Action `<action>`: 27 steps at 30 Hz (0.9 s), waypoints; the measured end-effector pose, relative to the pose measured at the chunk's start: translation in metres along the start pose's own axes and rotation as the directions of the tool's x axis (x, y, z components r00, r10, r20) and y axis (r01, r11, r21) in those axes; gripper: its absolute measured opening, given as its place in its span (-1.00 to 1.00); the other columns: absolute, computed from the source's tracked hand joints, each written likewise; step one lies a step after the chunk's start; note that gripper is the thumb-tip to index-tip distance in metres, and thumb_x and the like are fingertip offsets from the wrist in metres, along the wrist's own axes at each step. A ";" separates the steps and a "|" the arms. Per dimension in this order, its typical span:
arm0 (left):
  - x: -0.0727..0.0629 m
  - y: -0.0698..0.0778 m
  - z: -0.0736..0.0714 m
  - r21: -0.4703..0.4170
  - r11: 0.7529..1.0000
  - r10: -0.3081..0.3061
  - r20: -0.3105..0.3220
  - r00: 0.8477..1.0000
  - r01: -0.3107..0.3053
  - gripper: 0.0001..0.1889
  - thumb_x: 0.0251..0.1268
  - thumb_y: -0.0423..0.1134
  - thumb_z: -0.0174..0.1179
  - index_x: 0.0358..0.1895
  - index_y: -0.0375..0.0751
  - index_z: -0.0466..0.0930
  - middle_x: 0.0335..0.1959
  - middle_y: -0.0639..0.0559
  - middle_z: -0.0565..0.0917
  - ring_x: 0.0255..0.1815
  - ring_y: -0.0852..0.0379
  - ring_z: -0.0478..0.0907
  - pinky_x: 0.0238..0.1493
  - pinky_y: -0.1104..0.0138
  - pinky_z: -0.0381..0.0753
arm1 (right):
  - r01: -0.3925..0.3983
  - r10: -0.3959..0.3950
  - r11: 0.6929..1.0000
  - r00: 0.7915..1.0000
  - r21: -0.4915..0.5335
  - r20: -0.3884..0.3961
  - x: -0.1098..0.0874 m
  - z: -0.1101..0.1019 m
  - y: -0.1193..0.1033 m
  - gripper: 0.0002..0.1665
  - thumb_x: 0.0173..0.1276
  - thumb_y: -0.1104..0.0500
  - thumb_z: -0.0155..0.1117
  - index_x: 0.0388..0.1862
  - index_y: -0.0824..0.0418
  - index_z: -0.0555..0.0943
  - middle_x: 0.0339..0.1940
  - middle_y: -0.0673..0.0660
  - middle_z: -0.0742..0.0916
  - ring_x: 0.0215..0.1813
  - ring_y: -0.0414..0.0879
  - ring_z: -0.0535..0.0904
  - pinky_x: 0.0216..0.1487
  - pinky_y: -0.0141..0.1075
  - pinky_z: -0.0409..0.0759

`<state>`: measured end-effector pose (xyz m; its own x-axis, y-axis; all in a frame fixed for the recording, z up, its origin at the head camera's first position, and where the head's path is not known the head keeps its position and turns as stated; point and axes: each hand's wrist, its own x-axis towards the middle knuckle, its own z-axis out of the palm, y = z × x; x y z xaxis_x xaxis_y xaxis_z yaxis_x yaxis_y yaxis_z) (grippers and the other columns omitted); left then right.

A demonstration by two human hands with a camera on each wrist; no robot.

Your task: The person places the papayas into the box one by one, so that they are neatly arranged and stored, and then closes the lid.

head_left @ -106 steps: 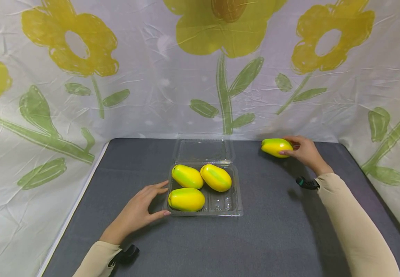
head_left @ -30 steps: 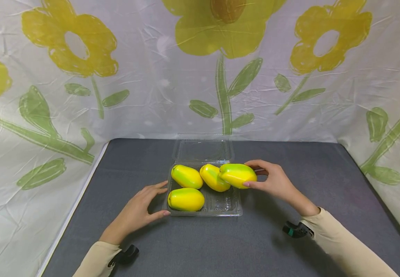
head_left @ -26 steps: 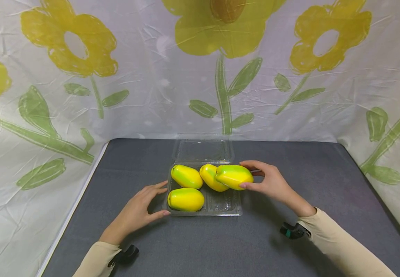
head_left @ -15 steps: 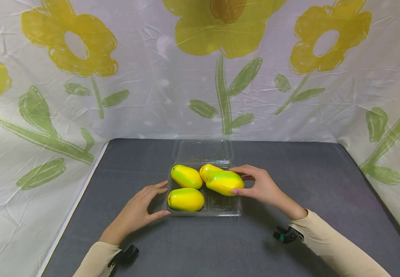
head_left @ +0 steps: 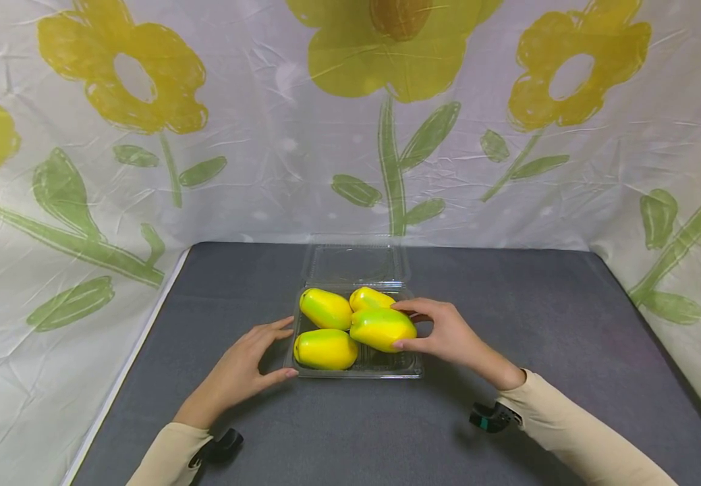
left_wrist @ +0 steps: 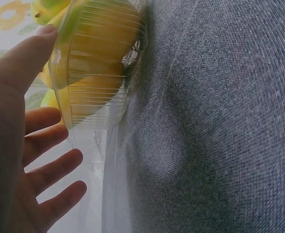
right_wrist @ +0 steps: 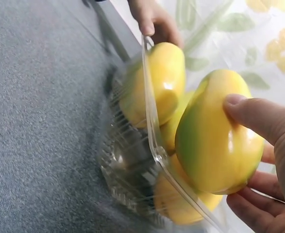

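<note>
In the head view, my right hand (head_left: pixel 447 337) grips a yellow-green papaya (head_left: pixel 382 329) by its right end, thumb in front and fingers behind. It is over the right half of a clear plastic clamshell box (head_left: pixel 389 374); the right wrist view shows this papaya (right_wrist: pixel 220 136) above the rim. Three more papayas lie in the box: one at back left (head_left: pixel 326 308), one at front left (head_left: pixel 326 349) and one at back right (head_left: pixel 370 298), partly hidden behind the held one. My left hand (head_left: pixel 243 364) touches the box's left side, thumb and fingers spread.
The box's clear lid (head_left: pixel 356 263) lies folded back towards the wall. A dark grey cloth covers the table (head_left: pixel 508 290). Behind hangs a white flower-printed sheet (head_left: pixel 253 189). Each wrist wears a black camera, such as the right one (head_left: pixel 492 417).
My right hand has lifted the papaya from the table's back right and carried it left and nearer, over the box's right half. The left hand has stayed at the box.
</note>
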<state>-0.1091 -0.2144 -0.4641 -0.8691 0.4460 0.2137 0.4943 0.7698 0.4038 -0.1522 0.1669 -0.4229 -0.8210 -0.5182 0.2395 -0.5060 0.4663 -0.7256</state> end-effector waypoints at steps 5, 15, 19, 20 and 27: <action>0.000 0.001 -0.001 -0.002 1.000 -0.006 0.006 1.000 0.006 -0.22 0.12 0.31 0.31 0.33 -0.07 0.47 0.50 0.12 0.36 0.41 -0.01 0.42 0.36 -0.07 0.47 | -0.013 0.013 1.000 1.000 -0.025 0.011 0.000 0.005 -0.002 -0.29 0.04 0.04 0.62 0.21 0.12 0.61 0.13 0.11 0.73 0.03 -0.02 0.70 0.06 -0.10 0.73; 0.000 0.001 -0.001 0.002 1.000 -0.005 0.006 1.000 0.005 -0.22 0.11 0.30 0.32 0.34 -0.08 0.47 0.50 0.12 0.36 0.41 -0.01 0.42 0.36 -0.07 0.47 | 0.020 -0.018 0.988 1.000 -0.154 0.011 -0.004 0.017 -0.003 -0.36 0.01 -0.02 0.63 0.08 0.14 0.66 -0.01 0.04 0.72 -0.08 -0.15 0.68 -0.05 -0.29 0.73; 0.000 0.000 -0.001 0.002 1.000 -0.002 0.002 1.000 0.002 -0.22 0.11 0.29 0.33 0.33 -0.08 0.47 0.50 0.12 0.37 0.41 -0.01 0.42 0.36 -0.07 0.47 | 0.026 -0.020 0.976 0.999 -0.216 0.029 -0.005 0.019 -0.004 -0.33 0.01 -0.03 0.63 0.10 0.17 0.66 0.00 0.07 0.72 -0.08 -0.12 0.68 -0.03 -0.21 0.72; 0.000 0.000 -0.001 0.001 1.000 -0.002 0.002 1.000 0.002 -0.22 0.11 0.29 0.33 0.33 -0.08 0.47 0.50 0.11 0.37 0.41 -0.02 0.42 0.36 -0.08 0.47 | 0.028 -0.021 0.973 0.999 -0.230 0.034 -0.005 0.019 -0.004 -0.32 0.01 -0.04 0.63 0.12 0.17 0.65 0.00 0.07 0.71 -0.08 -0.11 0.67 -0.03 -0.20 0.72; 0.000 0.001 -0.001 -0.004 1.000 -0.003 0.003 1.000 0.003 -0.22 0.12 0.32 0.31 0.33 -0.09 0.48 0.50 0.11 0.37 0.41 -0.02 0.42 0.36 -0.08 0.47 | 0.053 -0.041 0.971 0.997 -0.231 0.058 -0.005 0.022 -0.007 -0.34 0.06 -0.02 0.60 0.15 0.14 0.64 0.02 0.10 0.72 -0.06 -0.05 0.68 -0.04 -0.14 0.72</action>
<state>-0.1081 -0.2140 -0.4626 -0.8707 0.4447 0.2099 0.4913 0.7696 0.4077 -0.1386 0.1509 -0.4332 -0.7829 -0.5774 0.2315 -0.5965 0.5910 -0.5431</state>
